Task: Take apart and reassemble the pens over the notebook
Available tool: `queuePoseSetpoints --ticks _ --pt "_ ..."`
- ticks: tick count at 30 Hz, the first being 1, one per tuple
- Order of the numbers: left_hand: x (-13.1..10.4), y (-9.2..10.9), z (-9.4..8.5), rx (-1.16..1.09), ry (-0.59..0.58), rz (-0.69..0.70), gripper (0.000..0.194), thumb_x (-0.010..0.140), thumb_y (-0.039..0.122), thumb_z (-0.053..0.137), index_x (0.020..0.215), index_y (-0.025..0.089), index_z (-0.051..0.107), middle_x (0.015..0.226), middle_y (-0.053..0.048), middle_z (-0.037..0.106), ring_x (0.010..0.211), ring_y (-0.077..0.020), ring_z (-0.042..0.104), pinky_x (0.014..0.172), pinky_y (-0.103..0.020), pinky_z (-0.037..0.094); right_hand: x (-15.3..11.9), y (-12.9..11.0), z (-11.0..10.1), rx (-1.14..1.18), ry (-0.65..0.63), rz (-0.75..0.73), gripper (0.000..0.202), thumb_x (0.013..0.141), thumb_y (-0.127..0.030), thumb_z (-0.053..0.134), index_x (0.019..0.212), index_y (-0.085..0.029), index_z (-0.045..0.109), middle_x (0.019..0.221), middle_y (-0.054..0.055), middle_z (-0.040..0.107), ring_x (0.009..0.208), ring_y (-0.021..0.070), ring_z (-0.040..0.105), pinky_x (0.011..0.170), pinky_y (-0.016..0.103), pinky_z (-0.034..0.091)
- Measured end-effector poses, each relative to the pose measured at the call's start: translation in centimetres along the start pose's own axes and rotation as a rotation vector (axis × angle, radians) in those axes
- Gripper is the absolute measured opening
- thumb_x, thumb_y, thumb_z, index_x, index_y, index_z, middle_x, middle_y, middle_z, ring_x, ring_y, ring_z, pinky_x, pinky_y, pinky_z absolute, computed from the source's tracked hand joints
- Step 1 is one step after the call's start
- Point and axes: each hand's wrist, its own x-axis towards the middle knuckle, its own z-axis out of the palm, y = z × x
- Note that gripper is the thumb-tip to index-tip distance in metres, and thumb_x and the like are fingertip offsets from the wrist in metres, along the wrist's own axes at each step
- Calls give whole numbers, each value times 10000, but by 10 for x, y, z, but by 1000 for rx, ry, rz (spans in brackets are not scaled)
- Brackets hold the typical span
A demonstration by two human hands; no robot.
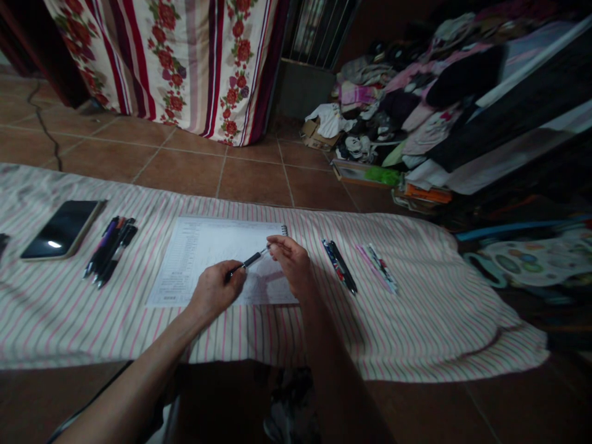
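striped cloth (416,320), matt, wrinkled | phone (62,229): glossy dark screen | notebook (222,237): matt paper, wire-like spiral | floor tiles (185,163): smooth, low sheen | curtain (194,68): soft printed cloth

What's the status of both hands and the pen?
Left hand gripping black pen; right hand at its far end. Both above notebook. Nothing blocking the pen.

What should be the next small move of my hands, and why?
Perhaps hold the pen steady in the left hand and move the right hand only along the pen's line, because its fingertips are at the pen's slender end.
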Motion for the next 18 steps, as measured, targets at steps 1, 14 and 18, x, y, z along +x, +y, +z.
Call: queuePoseSetpoints --ticks 1,14,18 --pt "0 0 -1 36 -8 15 293 823 347 455 819 151 674 600 -27 605 533 -137 520 515 -239 369 1 1 0 6 5 8 236 703 -305 613 904 -190 653 844 38 686 754 150 609 657 261 455" --pt "0 3 -5 158 -35 56 303 849 317 414 849 147 665 625 -32 613 540 -132 515 534 -239 359 -1 -5 4 33 14 87 264 606 -340 717 798 -181 631 703 13 653 684 149 602 644 265 441" --pt "0 2 -5 138 -34 49 297 847 326 415 840 157 659 598 -17 591 518 -125 496 516 -233 346 -2 -6 4 37 -1 87 250 624 -340 710 806 -183 645 706 12 660 681 147 595 639 264 434"
